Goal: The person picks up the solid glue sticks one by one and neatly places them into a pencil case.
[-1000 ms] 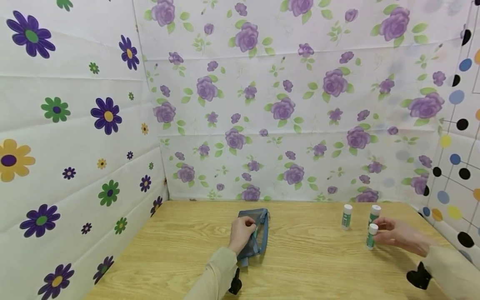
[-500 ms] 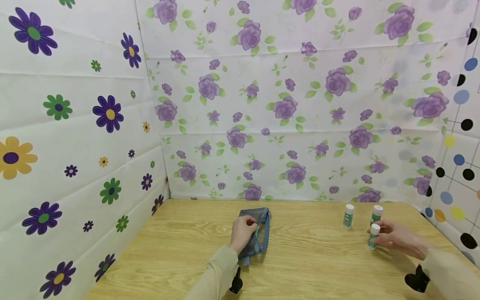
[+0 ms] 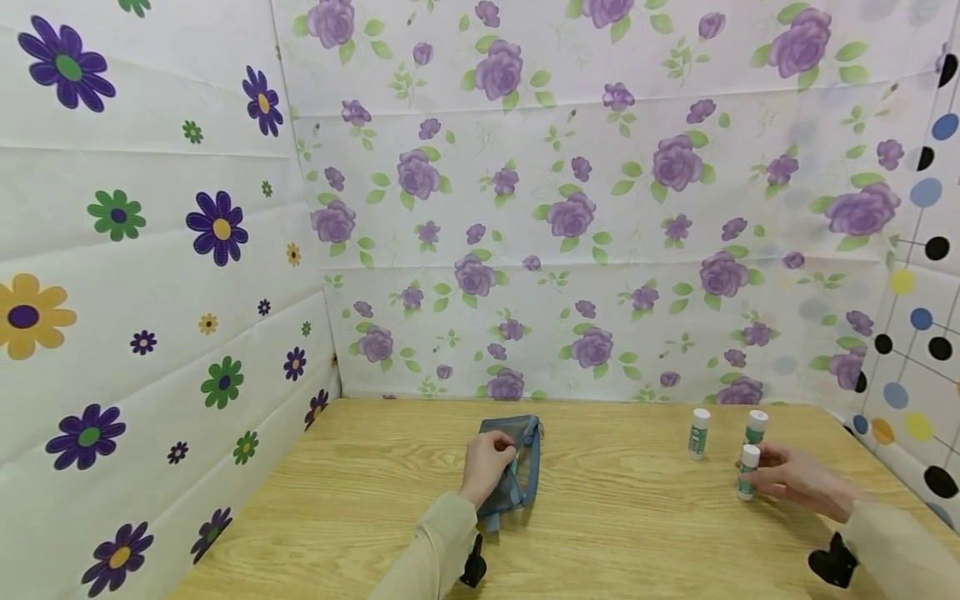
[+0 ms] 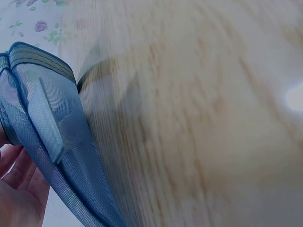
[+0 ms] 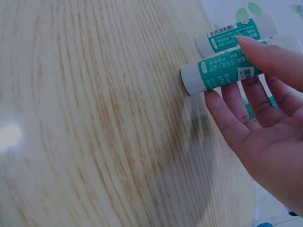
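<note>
Glue stick (image 3: 747, 475), white-capped and upright at lower right of the head view, is held between thumb and fingers of the right hand (image 3: 806, 483); two others, a left one (image 3: 698, 435) and a right one (image 3: 757, 425), stand just above it in frame; the left hand (image 3: 485, 463), below centre, grips a blue mesh pouch (image 4: 78, 146) on the wooden table (image 3: 615, 517).

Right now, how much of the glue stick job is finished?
Looks done: the blue mesh pouch appears open, its edge pinched by the left hand. In hand: the right hand grips the nearest glue stick. Probably left: that stick isn't in the pouch, and two other glue sticks stand on the table, not yet picked up.
</note>
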The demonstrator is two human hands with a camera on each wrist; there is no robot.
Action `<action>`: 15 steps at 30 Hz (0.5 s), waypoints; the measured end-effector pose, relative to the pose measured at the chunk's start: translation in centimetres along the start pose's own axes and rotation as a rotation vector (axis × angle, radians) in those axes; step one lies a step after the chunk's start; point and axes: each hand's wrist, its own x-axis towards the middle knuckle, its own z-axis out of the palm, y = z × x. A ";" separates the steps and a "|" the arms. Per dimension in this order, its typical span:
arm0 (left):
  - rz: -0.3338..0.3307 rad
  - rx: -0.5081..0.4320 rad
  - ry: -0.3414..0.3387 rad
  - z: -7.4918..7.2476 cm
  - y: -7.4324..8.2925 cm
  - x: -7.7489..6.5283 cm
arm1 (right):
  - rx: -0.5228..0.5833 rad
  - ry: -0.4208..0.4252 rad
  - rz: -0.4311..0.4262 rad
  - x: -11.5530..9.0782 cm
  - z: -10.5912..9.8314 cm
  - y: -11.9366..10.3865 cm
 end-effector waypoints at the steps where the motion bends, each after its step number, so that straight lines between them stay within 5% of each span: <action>1: -0.011 0.003 -0.001 0.1 -0.1 0.1 | -0.005 0.012 0.004 0.0 0.0 0.0; 6: -0.023 0.021 -0.004 0.2 -0.3 0.3 | 0.006 0.065 0.028 0.1 0.3 -0.2; 15: -0.026 0.022 -0.003 0.2 -0.3 0.3 | 0.026 0.023 -0.013 0.5 1.1 -0.8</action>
